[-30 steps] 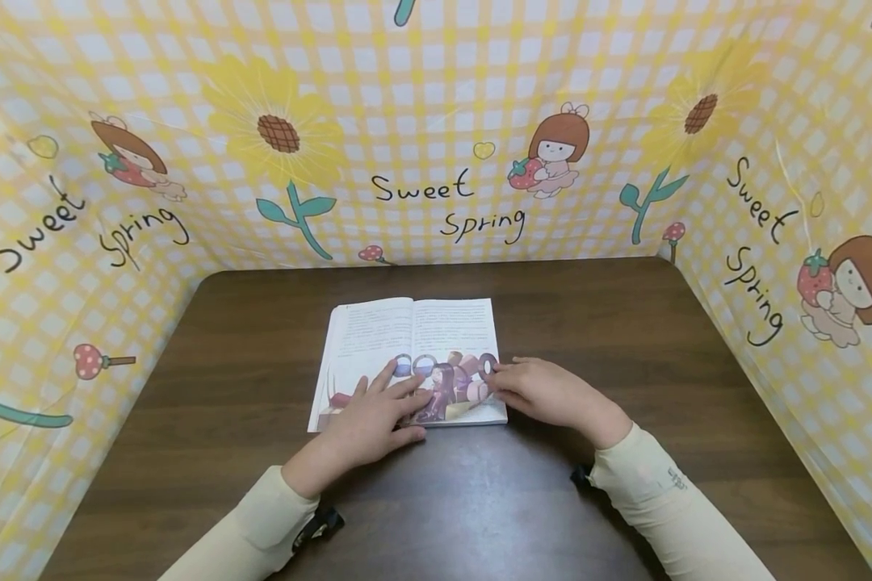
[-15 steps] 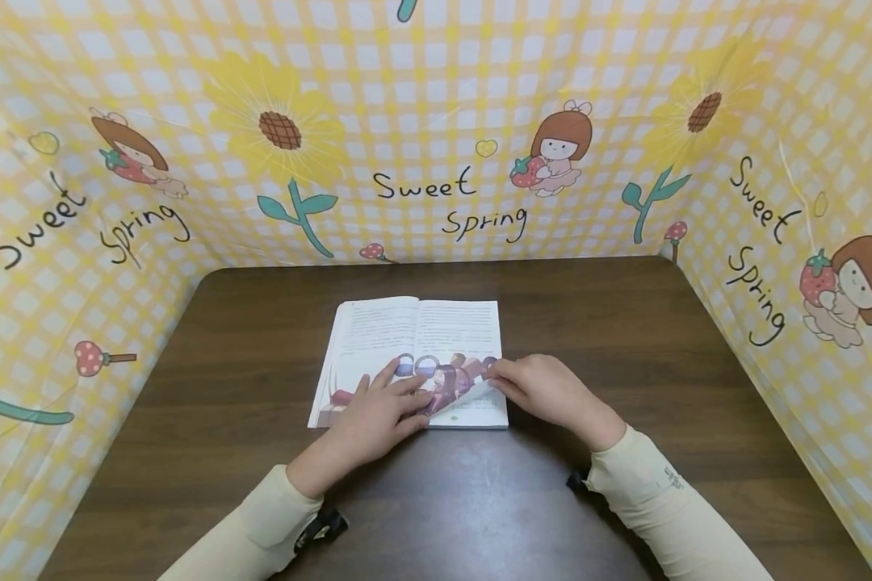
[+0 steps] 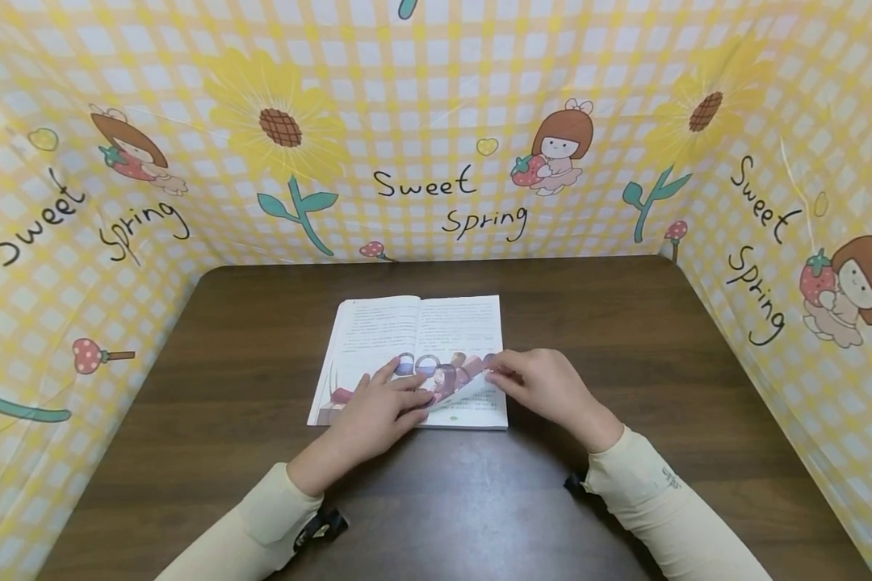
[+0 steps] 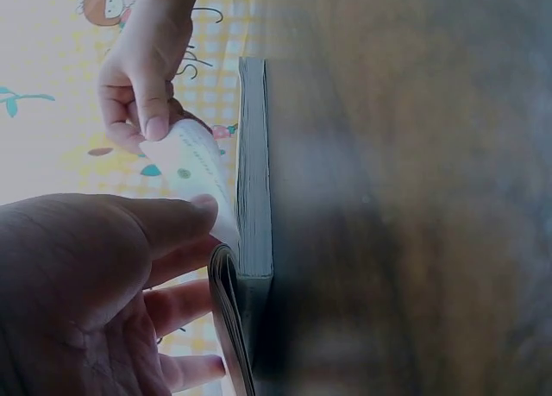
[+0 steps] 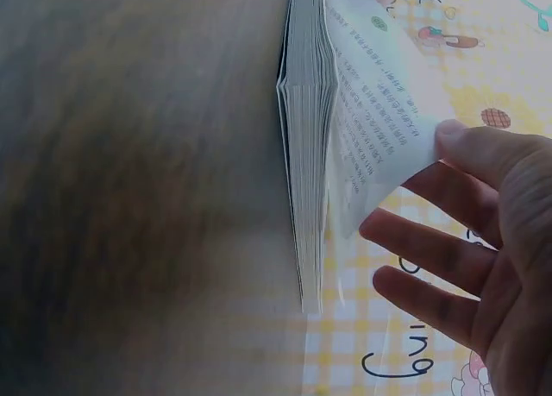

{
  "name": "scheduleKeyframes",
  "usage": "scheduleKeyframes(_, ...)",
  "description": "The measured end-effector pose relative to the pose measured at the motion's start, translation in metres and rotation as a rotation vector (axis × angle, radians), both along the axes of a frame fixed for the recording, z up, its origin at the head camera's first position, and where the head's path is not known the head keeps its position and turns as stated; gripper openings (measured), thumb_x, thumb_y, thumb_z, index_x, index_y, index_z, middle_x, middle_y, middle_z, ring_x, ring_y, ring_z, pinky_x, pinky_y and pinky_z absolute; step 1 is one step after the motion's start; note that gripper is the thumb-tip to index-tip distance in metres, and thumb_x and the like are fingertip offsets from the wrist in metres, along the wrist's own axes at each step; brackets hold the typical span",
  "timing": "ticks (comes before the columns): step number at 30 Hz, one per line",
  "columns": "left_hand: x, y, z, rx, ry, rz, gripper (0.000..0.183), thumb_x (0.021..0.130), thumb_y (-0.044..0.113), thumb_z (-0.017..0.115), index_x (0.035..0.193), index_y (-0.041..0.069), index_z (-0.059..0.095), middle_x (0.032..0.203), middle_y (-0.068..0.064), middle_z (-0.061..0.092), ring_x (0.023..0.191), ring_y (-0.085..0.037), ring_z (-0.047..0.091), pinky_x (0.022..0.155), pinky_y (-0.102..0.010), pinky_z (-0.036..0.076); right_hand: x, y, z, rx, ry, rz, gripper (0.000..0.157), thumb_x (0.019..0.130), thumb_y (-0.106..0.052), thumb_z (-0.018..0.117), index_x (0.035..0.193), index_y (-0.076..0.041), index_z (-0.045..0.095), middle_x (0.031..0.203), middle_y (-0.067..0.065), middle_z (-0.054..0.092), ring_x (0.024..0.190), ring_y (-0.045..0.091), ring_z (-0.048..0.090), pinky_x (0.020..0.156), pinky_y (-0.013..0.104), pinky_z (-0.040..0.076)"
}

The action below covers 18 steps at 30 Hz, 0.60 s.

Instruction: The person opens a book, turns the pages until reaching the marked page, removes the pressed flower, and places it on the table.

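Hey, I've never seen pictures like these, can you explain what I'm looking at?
There's no machine here, just a person's bare left hand and right hand. The wide picture comes from a camera worn on the head, looking forward and down; the other two come from cameras worn on the left and right wrists. On the brown table lies an open book, with a yellow checked backdrop standing around. The left hand rests on the book; the right hand pinches a page by its outer edge, with the page's near corner raised.
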State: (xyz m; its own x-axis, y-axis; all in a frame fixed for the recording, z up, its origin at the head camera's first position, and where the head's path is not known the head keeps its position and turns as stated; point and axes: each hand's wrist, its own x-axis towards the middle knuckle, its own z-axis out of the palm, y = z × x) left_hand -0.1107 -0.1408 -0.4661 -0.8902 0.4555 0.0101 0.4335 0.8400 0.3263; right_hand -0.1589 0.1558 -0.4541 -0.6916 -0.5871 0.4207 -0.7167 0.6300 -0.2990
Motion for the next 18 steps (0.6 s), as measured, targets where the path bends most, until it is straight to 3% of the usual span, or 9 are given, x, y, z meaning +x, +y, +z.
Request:
scheduleKeyframes(4,0.000,0.000,0.002,0.004,-0.010,0.007,0.035,0.100,0.038,0.066,0.132,0.029,0.071,0.151,0.003,0.056,0.153,-0.041,0.029,0.110,-0.077,0.027,0.000,0.000,0.002,-0.045,0.012,-0.041,0.017,0.091,-0.026,0.080,0.106,-0.018,0.077,0.088,-0.007,0.078,0.072,0.004,0.070,0.064,0.028,0.056)
scheduleKeyframes(10,-0.001,-0.001,0.004,0.016,-0.002,0.021,0.037,0.100,0.034,0.067,0.135,0.023,0.070,0.148,0.001,0.059,0.151,-0.039,0.034,0.110,-0.075,0.030,0.000,0.001,0.002,-0.028,0.042,-0.116,0.025,0.093,-0.032,0.078,0.111,-0.016,0.075,0.103,0.000,0.076,0.074,0.015,0.069,0.064,0.032,0.055)
scheduleKeyframes(15,-0.002,-0.002,0.009,0.074,0.028,0.036,0.041,0.099,0.029,0.069,0.136,0.013,0.068,0.147,-0.007,0.060,0.146,-0.038,0.042,0.114,-0.064,0.035,-0.001,0.003,0.001,0.026,-0.045,-0.198,0.031,0.094,-0.032,0.076,0.118,-0.014,0.071,0.117,0.003,0.074,0.101,0.020,0.072,0.083,0.040,0.059)
scheduleKeyframes(18,-0.002,-0.001,0.013,0.128,0.040,0.069,0.046,0.098,0.026,0.070,0.139,0.007,0.064,0.151,-0.011,0.055,0.145,-0.036,0.045,0.117,-0.055,0.036,-0.003,0.003,-0.001,0.064,-0.091,-0.204,0.034,0.094,-0.031,0.076,0.121,-0.012,0.070,0.121,0.005,0.072,0.111,0.023,0.069,0.093,0.043,0.056)
